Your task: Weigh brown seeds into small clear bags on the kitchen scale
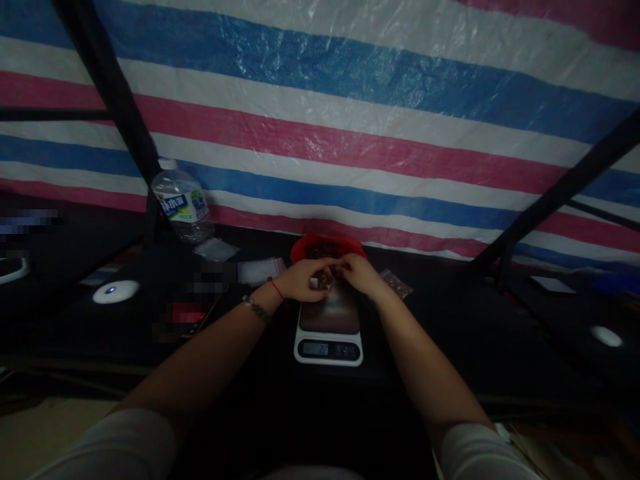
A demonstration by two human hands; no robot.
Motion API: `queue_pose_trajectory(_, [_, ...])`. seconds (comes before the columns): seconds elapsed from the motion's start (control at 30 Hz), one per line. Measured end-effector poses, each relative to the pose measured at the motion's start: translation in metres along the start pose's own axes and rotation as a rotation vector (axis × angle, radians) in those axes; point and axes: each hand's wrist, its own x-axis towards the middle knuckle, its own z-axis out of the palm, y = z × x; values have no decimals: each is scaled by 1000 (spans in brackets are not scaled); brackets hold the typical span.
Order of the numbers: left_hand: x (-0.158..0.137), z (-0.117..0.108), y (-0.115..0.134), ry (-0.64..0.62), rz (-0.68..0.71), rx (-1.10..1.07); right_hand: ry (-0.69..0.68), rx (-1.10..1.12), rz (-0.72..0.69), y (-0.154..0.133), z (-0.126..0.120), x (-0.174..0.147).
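My left hand [303, 280] is closed around a small clear plastic bag [325, 279] with brown bits in it. The fingers of my right hand [357, 272] are pinched together at the bag's upper edge, touching my left fingertips. Both hands are over the far end of a white kitchen scale [330, 357], whose metal plate shows below them and whose display is lit. Just behind my hands is a red container [300, 248] of dark brown pieces, partly hidden by my fingers. To the right of my right hand lies a filled clear bag [397, 283].
Flat clear bags [257, 271] lie left of the scale, and another clear bag [217, 249] is by a large plastic bottle [183, 207]. A white rounded device [116, 291] sits further left on the black table. Striped sheeting [350, 140] and dark frame bars stand behind.
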Motion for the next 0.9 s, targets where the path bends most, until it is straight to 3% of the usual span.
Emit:
queue_pose_trajectory(0.1, [1, 8, 3, -54, 58, 2, 191, -43, 108, 9, 3, 8])
queue_pose_trajectory(0.27, [3, 20, 3, -125, 112, -5, 316, -44, 107, 15, 0, 6])
queue_pose_trajectory(0.37, [4, 13, 3, -89, 138, -28, 389, -57, 108, 15, -8, 1])
queue_pose_trajectory(0.5, [1, -26, -11, 197, 76, -43, 475, -26, 57, 17, -11, -6])
queue_pose_trajectory(0.6, [-9, -68, -29, 486, -196, 79, 501, 23, 8, 21, -5, -17])
queue_pose_trajectory(0.63, [-14, -79, -35, 522, -314, 163, 505, 42, 3, 22, -3, -20])
queue_pose_trajectory(0.67, [-20, -89, -40, 480, -429, 237, 510, 60, 1, 24, -1, -23])
queue_pose_trajectory(0.73, [-30, -98, -48, 219, -594, 324, 517, 84, 0, 25, 2, -27])
queue_pose_trajectory(0.8, [-37, -95, -54, -25, -668, 390, 519, 101, -6, 27, 3, -28])
queue_pose_trajectory(0.9, [-42, -78, -59, -201, -729, 527, 508, 116, -8, 28, 3, -27])
